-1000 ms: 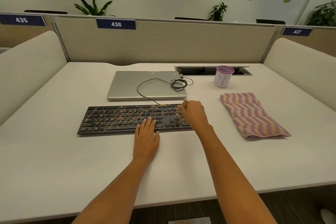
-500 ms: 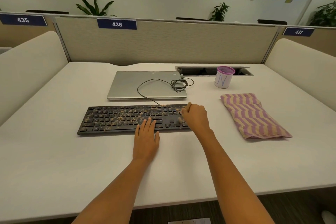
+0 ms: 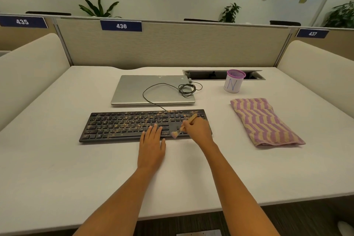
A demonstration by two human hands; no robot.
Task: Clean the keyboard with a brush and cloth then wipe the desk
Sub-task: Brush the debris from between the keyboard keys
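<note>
A black keyboard strewn with tan crumbs lies on the white desk. My right hand grips a small wooden-handled brush over the keyboard's right end, bristles down at the front edge of the keys. My left hand lies flat, fingers straight, fingertips resting on the keyboard's front edge near its middle. A folded cloth with purple and tan stripes lies on the desk to the right of the keyboard, untouched.
A closed silver laptop sits behind the keyboard with the coiled keyboard cable on it. A purple-rimmed cup marked N stands by the cable slot. Beige partitions enclose the desk at the back and sides.
My right hand has swept the brush from the upper right keys down toward the keyboard's front edge, and the bristles now show clear of my fingers. My left hand has stayed put.
</note>
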